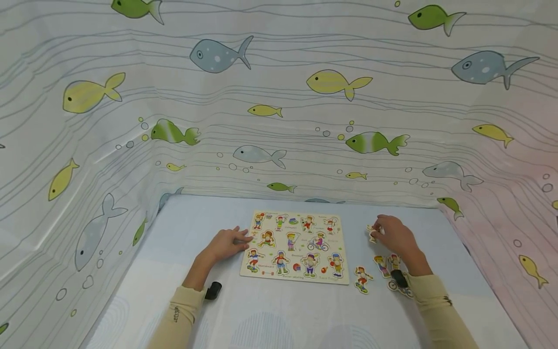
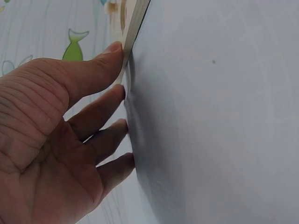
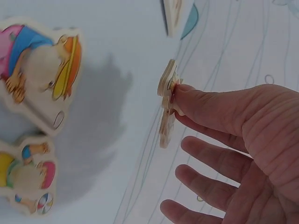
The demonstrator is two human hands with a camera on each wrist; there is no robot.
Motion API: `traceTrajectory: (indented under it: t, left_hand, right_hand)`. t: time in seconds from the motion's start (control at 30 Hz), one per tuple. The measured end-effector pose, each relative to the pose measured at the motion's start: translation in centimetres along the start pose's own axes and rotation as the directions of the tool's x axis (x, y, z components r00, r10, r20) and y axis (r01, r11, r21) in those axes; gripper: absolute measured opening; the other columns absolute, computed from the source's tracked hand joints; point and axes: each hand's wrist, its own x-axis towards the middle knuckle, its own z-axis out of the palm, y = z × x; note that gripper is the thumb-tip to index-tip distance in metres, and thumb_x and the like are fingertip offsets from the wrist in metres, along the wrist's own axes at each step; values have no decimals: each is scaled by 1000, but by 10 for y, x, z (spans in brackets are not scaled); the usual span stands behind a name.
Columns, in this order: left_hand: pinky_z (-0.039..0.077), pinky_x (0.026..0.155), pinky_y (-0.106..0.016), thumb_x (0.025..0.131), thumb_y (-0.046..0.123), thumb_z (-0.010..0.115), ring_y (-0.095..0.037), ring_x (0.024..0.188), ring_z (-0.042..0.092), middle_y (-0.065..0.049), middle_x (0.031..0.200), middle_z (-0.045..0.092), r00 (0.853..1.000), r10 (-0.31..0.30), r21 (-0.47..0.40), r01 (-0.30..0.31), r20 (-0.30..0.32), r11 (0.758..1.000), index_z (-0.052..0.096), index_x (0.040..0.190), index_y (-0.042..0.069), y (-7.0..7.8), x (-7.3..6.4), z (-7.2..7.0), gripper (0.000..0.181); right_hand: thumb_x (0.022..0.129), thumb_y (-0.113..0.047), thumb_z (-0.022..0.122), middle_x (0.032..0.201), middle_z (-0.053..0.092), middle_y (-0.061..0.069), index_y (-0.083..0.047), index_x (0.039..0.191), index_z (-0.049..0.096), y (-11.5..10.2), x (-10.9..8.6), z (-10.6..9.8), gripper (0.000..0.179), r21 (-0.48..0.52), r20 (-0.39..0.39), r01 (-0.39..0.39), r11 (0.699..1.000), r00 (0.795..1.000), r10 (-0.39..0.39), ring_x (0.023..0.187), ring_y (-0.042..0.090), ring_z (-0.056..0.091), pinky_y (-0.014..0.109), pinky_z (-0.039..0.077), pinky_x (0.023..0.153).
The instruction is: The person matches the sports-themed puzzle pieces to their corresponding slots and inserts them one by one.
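My left hand [image 1: 226, 244] rests at the left edge of a wooden puzzle board [image 1: 274, 277] printed with sports figures. In the left wrist view, its thumb [image 2: 100, 70] touches the board's edge and the other fingers are spread on the table. To the right of the board, my right hand [image 1: 395, 236] pinches a small wooden puzzle piece [image 3: 167, 103] between thumb and forefinger. That piece is seen edge-on in the right wrist view, so its picture is mostly hidden. Its other fingers are apart from the piece.
Loose figure pieces lie right of the board: a skateboarder piece [image 1: 362, 279], a piece with an orange-and-yellow cap [image 3: 42, 70], a ball-player piece [image 3: 28, 175] and a bicycle piece [image 1: 400, 291] partly under the right wrist. A fish-patterned curtain [image 1: 296, 131] surrounds the table.
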Motion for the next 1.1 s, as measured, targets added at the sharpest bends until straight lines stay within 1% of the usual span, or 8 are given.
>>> traceTrajectory:
  t: [0.07,0.3,0.33,0.47,0.6,0.83,1.0,1.1]
  left_hand:
    - [26,111,-60,89,21,74,-40,137,38,-11,136,57,1000,1,0,-1,2,1000,73,118,12,0,0,0,30]
    - [26,111,-60,90,20,73,-40,137,38,-11,137,57,1000,-6,2,6,3,1000,73,119,13,1,-1,0,30]
    - [26,111,-60,89,20,73,-40,137,38,-11,136,57,1000,-5,2,5,2,1000,73,118,12,1,-1,0,30]
    - [27,111,-60,89,20,74,-40,137,39,-11,136,58,1000,-1,6,1,-2,1000,73,118,12,3,-1,0,30]
    - [27,111,-60,89,19,74,-41,136,40,-12,135,58,1000,8,11,-8,-6,1000,73,117,11,3,-1,-1,30]
    - [26,112,-59,89,20,74,-39,137,39,-11,135,58,1000,-5,8,5,-7,1000,73,118,12,2,-1,-1,30]
    - [28,111,-60,88,20,75,-40,136,40,-12,134,59,1000,2,16,-1,-6,1000,73,117,12,2,0,0,30]
    - [27,111,-60,88,20,75,-39,137,40,-11,135,58,1000,-8,10,8,-4,1000,73,117,12,2,-1,0,30]
  right_hand:
    - [86,-12,76,111,65,23,-2,89,70,-4,4,0,12,-2,-3,17,1000,1000,-17,105,42,58,57,50,84]
    - [86,-14,77,112,65,20,-3,89,70,-19,17,4,13,-11,6,50,999,999,-50,107,39,59,55,51,86]
    - [86,-15,77,109,66,19,-3,89,70,-21,19,5,14,-10,5,58,998,998,-58,104,38,60,54,51,84]
    - [86,-15,77,89,65,7,-4,88,69,-29,27,8,14,-6,-2,89,996,996,-89,87,28,60,46,52,71]
    - [86,-16,77,88,64,4,-6,87,68,-35,34,13,13,-1,1,90,996,996,-90,82,24,58,42,51,66]
    - [86,-17,77,90,64,3,-8,88,69,-48,44,20,13,11,8,91,996,996,-91,84,22,58,41,52,68]
    - [86,-16,77,88,63,2,-9,87,69,-55,50,26,11,29,14,103,994,994,-104,80,21,55,40,51,66]
    - [87,-16,76,88,63,2,-9,86,69,-58,54,30,10,25,12,116,993,993,-117,81,21,56,40,51,67]
